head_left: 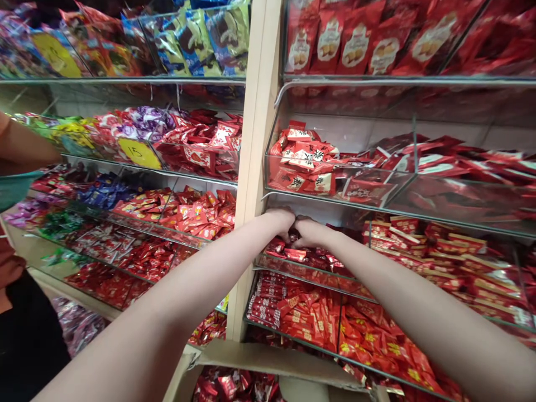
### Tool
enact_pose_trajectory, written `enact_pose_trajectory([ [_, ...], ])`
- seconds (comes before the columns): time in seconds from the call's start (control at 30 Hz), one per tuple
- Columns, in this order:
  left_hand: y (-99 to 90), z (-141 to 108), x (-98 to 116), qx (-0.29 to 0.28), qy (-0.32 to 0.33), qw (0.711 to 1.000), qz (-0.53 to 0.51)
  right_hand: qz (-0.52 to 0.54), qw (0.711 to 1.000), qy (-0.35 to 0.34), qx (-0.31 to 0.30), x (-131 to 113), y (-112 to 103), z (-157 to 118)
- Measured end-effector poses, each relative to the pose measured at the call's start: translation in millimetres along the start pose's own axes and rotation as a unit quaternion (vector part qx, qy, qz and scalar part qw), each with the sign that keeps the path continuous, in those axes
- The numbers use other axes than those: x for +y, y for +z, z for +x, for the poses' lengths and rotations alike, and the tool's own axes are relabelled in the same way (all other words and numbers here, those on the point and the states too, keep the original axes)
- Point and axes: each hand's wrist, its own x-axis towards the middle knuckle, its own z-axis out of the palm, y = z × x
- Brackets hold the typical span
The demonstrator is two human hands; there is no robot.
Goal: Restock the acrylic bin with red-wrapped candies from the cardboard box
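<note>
Both arms reach into a clear shelf bin at the middle right, which holds dark red wrapped candies point(295, 254). My left hand point(283, 219) bends down over the bin's left end, its fingers mostly hidden behind the hand and among the wrappers. Close beside it, my right hand point(310, 231) touches the candies from the right, with thumb and fingers apart. No candy shows clearly lifted in either hand. Below the arms, an open cardboard box point(272, 360) contains more red wrapped candies point(234, 385).
A pale wooden post point(256, 111) divides the shelves just left of my hands. A glass shelf with red and white packets point(307, 153) sits close above them. Yellow price tags point(139, 153) mark the left bins. Another person's arm point(25, 142) is at the far left.
</note>
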Motion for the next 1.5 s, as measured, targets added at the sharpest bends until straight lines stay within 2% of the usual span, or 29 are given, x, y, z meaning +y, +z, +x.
enact_pose_trajectory([
  [0.1,-1.1,-1,0,-0.014,0.000,1.000,0.013,-0.022,1.000,0.016,0.000,-1,1,2],
  [0.27,2.4,5,-2,0.012,0.016,1.000,0.007,-0.021,0.999,0.029,0.017,10,0,10],
  [0.47,12.5,20,-5,0.018,0.002,1.000,-0.005,-0.005,0.995,0.100,0.019,17,6,19],
  [0.63,15.1,23,-7,0.009,0.026,1.000,0.000,-0.005,0.994,0.093,-0.053,20,-11,11],
  [0.77,16.8,22,-4,0.014,0.024,1.000,0.013,-0.068,0.979,0.147,-0.120,23,-29,1],
  [0.97,20.6,16,6,0.049,0.028,0.998,0.006,-0.078,0.963,0.144,-0.215,21,-30,-11],
  [1.2,30.9,15,7,0.092,0.088,0.992,0.020,-0.061,0.952,0.114,-0.279,21,-32,-14],
  [1.4,31.3,22,5,0.084,0.148,0.984,0.053,-0.030,0.950,0.114,-0.288,23,-31,-14],
  [1.5,32.1,26,4,0.083,0.169,0.981,0.056,0.027,0.952,0.100,-0.287,27,-30,-13],
])
